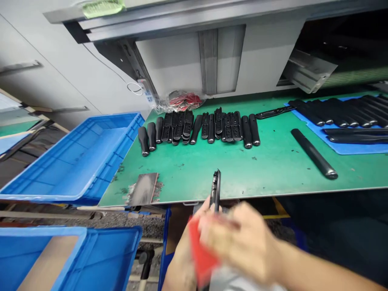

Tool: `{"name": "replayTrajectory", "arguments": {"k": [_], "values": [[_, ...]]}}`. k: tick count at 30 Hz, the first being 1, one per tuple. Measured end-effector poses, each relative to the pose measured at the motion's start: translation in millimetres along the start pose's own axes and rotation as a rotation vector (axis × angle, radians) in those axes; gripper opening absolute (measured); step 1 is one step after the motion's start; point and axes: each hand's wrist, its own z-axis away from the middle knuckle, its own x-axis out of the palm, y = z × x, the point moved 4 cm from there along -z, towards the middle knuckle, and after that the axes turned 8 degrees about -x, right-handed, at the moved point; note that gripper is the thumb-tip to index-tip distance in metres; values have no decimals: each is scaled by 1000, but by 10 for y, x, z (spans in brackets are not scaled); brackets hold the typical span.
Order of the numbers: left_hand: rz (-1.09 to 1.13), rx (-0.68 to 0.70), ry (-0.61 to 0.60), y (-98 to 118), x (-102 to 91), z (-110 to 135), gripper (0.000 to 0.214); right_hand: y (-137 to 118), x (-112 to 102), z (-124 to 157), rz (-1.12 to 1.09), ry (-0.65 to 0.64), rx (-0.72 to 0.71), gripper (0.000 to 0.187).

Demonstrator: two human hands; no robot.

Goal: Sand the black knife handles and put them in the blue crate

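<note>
My left hand (182,258) comes up from the bottom edge and grips a narrow black handle piece (215,192), which stands upright above the front edge of the green mat (194,173). My right hand (239,242), blurred by motion, pinches a red pad (201,252) against that piece's lower end. Both hands are just past the mat's front edge. Beyond them, a row of several black ribbed handle halves and rounded grips (197,129) lies on the mat.
A long black rod (313,153) lies on the mat's right side, with several more on a blue sheet (342,141). Blue plastic crates (72,157) stand to the left and below. A bag of red pieces (182,101) sits at the back, under a grey machine housing.
</note>
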Motion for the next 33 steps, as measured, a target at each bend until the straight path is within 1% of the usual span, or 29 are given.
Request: {"name": "replayTrajectory", "arguments": {"k": [2,3,4,5,6,7,8,9,10,11,12,13,14,15,16,18,19,20,21,22,24,26,29,32,33], "values": [[-15,-40,1,-10,6,60,31,145,-43,6,11,1,-85,56],[-18,-63,-10,-17,28,111,32,255,-77,11,81,-14,-129,55],[-26,-92,-41,-27,63,174,34,420,-132,18,158,-12,-73,42],[-40,-129,-98,-39,112,246,35,603,-185,32,219,-48,29,31],[-56,-164,-173,-46,167,322,35,762,-234,51,246,-103,116,29],[-75,-175,-248,-37,218,395,36,866,-281,73,248,-156,163,30],[-100,-141,-300,1,256,456,37,924,-320,101,227,-207,216,31],[-118,-54,-311,71,276,501,38,933,-355,136,159,-222,282,34],[-119,51,-276,160,274,531,38,901,-386,178,55,-183,370,35],[-103,146,-209,255,257,550,39,845,-407,233,-76,-93,484,35],[-75,205,-138,342,236,561,41,773,-412,303,-225,41,612,34],[-31,217,-90,415,226,564,46,694,-392,383,-381,201,739,31],[29,198,-77,477,233,562,53,611,-344,465,-529,363,850,30],[103,175,-89,538,256,558,59,526,-271,532,-656,501,938,34],[182,196,-109,613,288,554,62,443,-174,577,-785,609,1007,41],[313,345,-125,782,356,542,54,285,46,592,-1014,757,1083,52],[355,415,-120,845,391,523,46,210,149,571,-1085,802,1091,54],[390,450,-119,880,430,490,35,140,241,541,-1117,836,1086,55],[422,435,-131,884,474,442,26,74,322,512,-1113,862,1077,55],[460,376,-149,857,519,383,22,13,392,488,-1081,886,1063,54],[569,240,-169,762,586,270,25,-91,500,463,-974,940,1029,50],[663,179,-154,675,619,196,28,-169,569,448,-866,992,985,46],[724,171,-144,609,660,158,27,-239,586,386,-743,1021,920,44],[744,166,-152,589,715,164,26,-255,493,323,-607,1045,891,47],[746,167,-155,586,734,168,26,-239,449,322,-541,1030,895,49]]}}
